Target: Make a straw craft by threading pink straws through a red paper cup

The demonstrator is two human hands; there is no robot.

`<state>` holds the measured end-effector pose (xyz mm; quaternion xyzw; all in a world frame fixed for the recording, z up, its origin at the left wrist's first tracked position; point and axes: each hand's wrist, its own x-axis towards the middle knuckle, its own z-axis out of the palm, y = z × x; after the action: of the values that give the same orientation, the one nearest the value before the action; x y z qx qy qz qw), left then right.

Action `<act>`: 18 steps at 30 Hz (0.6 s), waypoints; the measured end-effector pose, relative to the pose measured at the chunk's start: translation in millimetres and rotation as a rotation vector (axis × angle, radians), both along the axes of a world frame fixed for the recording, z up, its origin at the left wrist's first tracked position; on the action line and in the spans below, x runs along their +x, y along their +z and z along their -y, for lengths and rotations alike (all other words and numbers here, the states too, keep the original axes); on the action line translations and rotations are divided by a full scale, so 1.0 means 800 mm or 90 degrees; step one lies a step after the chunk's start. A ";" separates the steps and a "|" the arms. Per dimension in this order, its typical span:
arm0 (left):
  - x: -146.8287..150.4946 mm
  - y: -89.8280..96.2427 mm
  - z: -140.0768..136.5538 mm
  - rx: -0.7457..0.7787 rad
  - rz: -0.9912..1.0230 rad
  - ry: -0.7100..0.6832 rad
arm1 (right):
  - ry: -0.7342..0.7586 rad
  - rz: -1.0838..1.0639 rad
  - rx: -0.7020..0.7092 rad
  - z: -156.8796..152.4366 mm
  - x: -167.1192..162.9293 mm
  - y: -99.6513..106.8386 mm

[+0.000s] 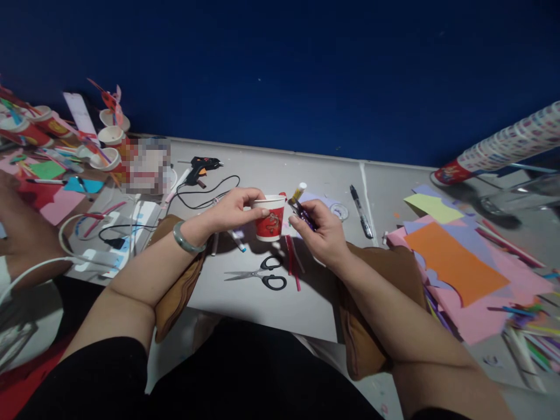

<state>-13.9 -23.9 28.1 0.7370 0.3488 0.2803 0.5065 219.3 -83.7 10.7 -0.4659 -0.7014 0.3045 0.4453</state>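
1. Head view: the left hand (231, 207) held a red paper cup (270, 218) by its white rim, fingers (256, 211) closed around the upper edge, the cup upright and lifted above the grey worktop (262, 303).
2. The right hand (321, 233) was just beside the cup, its fingers closed on a purple glue stick (301, 205) whose pale tip pointed up and to the left, close to the cup's rim; whether tip and rim touched could not be told.
3. Below the cup, black-handled scissors (262, 275) lay flat on the worktop, with thin pink strips (292, 263) just to their right.
4. Behind the left hand lay a black glue gun (202, 166) with its looping cord; a black marker (361, 211) lay beyond the right hand.
5. To the right, an orange sheet (455, 262) rested on pink paper (494, 303).
6. At far left stood several paper cups (112, 135) among coloured scraps.
7. A green bangle (186, 240) circled the left wrist.
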 end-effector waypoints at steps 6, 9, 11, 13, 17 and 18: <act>0.002 -0.002 0.000 0.107 -0.051 0.049 | 0.053 0.197 -0.006 0.002 0.001 -0.001; 0.004 0.000 0.003 0.161 -0.070 0.052 | 0.042 0.286 0.028 0.008 0.000 -0.001; 0.005 0.001 0.004 0.186 -0.083 0.053 | 0.010 0.352 0.087 0.010 0.000 -0.001; 0.006 -0.001 0.004 0.200 -0.090 0.059 | -0.022 0.414 0.148 0.009 0.000 0.000; 0.005 -0.004 0.003 0.170 -0.075 0.059 | -0.018 0.316 0.095 0.001 0.001 0.001; 0.005 -0.004 0.003 0.161 -0.074 0.056 | 0.012 0.255 0.040 -0.001 0.000 0.001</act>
<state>-10.0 -26.5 25.0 0.7940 0.3713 0.3009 0.3758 219.7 -82.7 11.5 -0.4962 -0.7894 0.1880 0.3086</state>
